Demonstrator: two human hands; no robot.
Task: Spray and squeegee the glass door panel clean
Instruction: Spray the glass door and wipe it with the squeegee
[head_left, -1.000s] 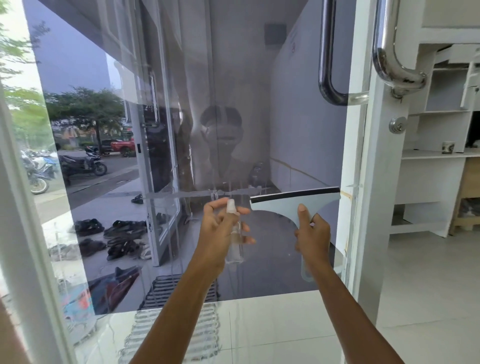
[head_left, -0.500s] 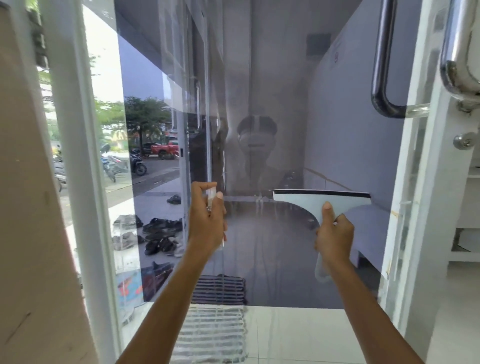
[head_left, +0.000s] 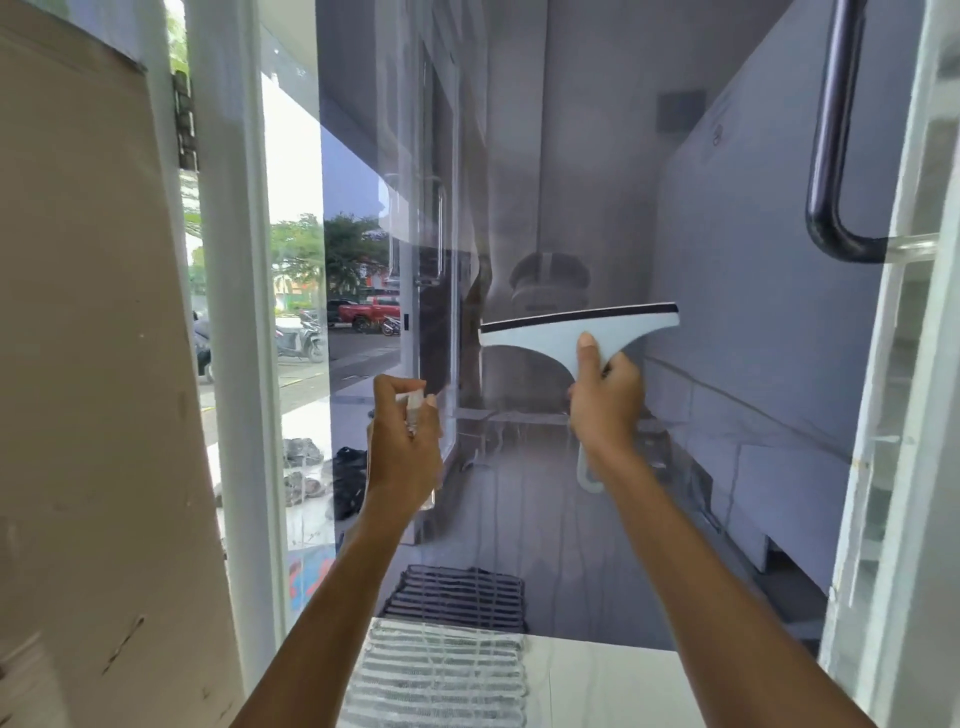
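White plastic squeegee (head_left: 566, 332) with black rubber blade against the glass door panel (head_left: 727, 364), right hand (head_left: 605, 402) wrapped tight round its handle, left hand (head_left: 402, 447) curled round a small clear spray bottle (head_left: 413, 410), wet streaks below.

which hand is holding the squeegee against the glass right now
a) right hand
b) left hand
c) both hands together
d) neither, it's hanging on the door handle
a) the right hand grips the squeegee by its handle with the blade up on the glass door panel, while the left hand holds only the small spray bottle.
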